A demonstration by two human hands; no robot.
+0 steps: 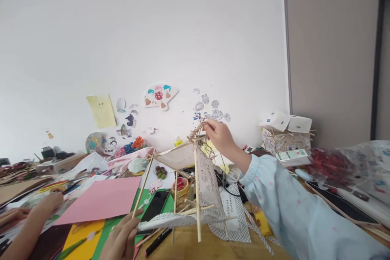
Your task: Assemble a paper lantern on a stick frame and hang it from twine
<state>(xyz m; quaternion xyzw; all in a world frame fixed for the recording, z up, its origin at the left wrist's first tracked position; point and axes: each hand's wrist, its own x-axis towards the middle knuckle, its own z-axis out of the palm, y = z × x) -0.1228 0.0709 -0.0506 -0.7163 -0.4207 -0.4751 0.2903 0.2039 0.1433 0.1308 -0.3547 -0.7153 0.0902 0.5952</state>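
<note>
A lantern frame (196, 178) of thin wooden sticks with patterned paper panels stands tilted on the table. My right hand (219, 135), in a pale blue sleeve, is raised at its top corner, fingers pinched on the twine (195, 133) knotted there. My left hand (122, 237) is low at the front, fingers closed around the bottom end of a slanting stick of the frame (143, 185). Another person's hand (45, 203) rests on papers at the far left.
Pink paper (102, 199), yellow and green sheets and a black phone (156, 205) lie left of the frame. A tape roll (180, 185), a black marker (158, 241), white boxes (286, 122) and red wrapping (329, 162) crowd the table. Paper cut-outs hang on the white wall.
</note>
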